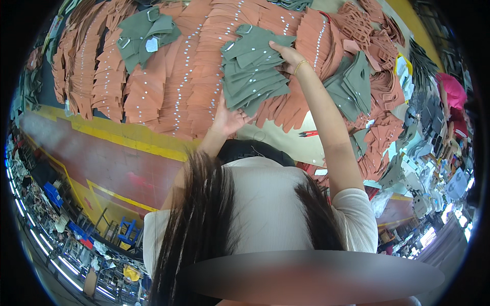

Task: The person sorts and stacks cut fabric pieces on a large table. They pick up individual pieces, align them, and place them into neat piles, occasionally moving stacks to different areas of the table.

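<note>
A fanned stack of dark green fabric pieces (255, 76) with small white stickers lies over rows of orange-brown pieces in front of me. My right hand (289, 58), a bangle at its wrist, grips the stack's upper right edge, thumb on top and the other fingers partly hidden. At the lower left corner my left hand (230, 120) touches the stack, its thumb up along the side and its fingers stretched out below, palm partly showing. Overlapping orange-brown fabric pieces (204, 66), also stickered, spread across the table on both sides.
Another green bundle (148, 38) with a white tag lies at the upper left, and a third green stack (352, 84) at the right. Red-handled snips or pens (308, 133) rest near the table edge. Someone in pink (451, 92) is at far right. A yellow-edged floor (122, 158) lies left.
</note>
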Demonstrator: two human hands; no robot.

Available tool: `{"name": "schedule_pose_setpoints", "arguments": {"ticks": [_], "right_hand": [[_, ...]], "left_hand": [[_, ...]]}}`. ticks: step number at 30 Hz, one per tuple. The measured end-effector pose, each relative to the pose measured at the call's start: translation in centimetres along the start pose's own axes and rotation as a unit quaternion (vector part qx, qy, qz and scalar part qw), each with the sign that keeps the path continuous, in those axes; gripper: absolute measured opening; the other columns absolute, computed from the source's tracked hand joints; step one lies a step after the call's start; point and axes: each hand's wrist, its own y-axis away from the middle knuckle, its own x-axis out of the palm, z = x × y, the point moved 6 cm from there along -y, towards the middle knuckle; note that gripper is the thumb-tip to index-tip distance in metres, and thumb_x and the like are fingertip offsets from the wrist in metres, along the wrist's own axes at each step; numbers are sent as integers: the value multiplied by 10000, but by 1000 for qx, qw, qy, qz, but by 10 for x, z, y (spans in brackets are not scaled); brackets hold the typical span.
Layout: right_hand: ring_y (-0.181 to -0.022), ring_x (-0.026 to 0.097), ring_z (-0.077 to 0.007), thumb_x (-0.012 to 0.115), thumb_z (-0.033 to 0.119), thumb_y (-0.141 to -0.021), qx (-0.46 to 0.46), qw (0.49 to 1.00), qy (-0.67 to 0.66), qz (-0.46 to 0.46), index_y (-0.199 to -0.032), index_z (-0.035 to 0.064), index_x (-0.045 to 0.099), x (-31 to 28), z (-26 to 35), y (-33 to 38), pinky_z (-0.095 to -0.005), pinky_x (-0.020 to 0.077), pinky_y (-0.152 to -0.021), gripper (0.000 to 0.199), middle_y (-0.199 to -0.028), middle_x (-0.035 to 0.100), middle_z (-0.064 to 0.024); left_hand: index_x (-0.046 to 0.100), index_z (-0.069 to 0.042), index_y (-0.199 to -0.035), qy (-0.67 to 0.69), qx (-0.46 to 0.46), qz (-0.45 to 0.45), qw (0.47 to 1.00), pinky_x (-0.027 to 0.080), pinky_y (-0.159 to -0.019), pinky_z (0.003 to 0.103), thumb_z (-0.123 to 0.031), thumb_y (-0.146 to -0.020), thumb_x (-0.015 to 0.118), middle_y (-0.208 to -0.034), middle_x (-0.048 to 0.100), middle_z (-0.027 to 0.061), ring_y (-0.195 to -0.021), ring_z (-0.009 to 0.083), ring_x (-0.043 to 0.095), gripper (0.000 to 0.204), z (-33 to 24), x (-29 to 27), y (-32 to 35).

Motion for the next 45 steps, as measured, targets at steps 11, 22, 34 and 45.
{"name": "schedule_pose_setpoints", "arguments": {"ticks": [11,22,34,45], "right_hand": [[-1041,557,-223,642,220,-871,-157,984,-81,19,-1271,-15,433,4,-5,2,-365,478,-883,509,-1209,548,-108],[-1125,515,-229,669,270,-852,-193,981,-31,10,-1327,-4,381,-1,-11,0,-367,432,-942,619,-1272,518,-116],[-1052,539,-204,644,265,-871,-337,929,-142,-59,-1282,0,430,-4,11,86,-327,434,-910,534,-1239,524,-105],[-738,652,-261,491,366,-928,-216,948,-209,-106,-1215,65,421,1,-13,14,-397,532,-696,422,-1053,588,-153]], "left_hand": [[413,-25,-1286,153,76,24,985,377,-1008,529,-389,-860,486,-1302,437,190,-1138,387,463,565,11,-8,-15],[496,-27,-1198,81,198,15,977,423,-993,499,75,-761,522,-1235,522,172,-1156,346,503,450,-3,-1,-18],[438,41,-1212,-97,139,38,985,482,-910,489,25,-754,565,-1206,501,184,-1087,343,532,476,-56,34,-4],[449,44,-1236,-678,299,-161,652,480,-782,321,-179,-830,647,-982,613,99,-929,200,594,503,-183,71,-4]]}}
